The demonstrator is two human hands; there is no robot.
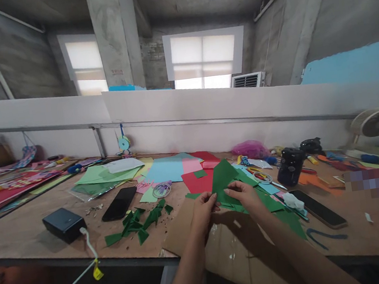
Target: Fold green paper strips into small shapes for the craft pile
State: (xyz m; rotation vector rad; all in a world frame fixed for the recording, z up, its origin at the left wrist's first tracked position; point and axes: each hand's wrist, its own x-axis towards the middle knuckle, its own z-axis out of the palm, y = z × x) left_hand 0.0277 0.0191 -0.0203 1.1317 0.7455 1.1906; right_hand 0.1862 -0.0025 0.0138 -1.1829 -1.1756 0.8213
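Observation:
Both my hands pinch a piece of dark green paper (223, 174), raised above the near part of the table. My left hand (205, 205) grips its lower left edge between thumb and fingers. On the other side, my right hand (243, 193) has thumb and fingertips closed on the lower right part. More green paper sheets (270, 201) lie beneath and to the right of my right hand. Left of my hands is a loose heap of folded green paper pieces (140, 220). Under my wrists lies a brown cardboard sheet (231, 248).
A black phone (120, 204) and a dark box with a white cable (64, 224) lie to the left. Coloured paper sheets (165, 168) spread behind my hands. On the right are a dark cup (288, 167), another phone (319, 208) and a fan (376, 124).

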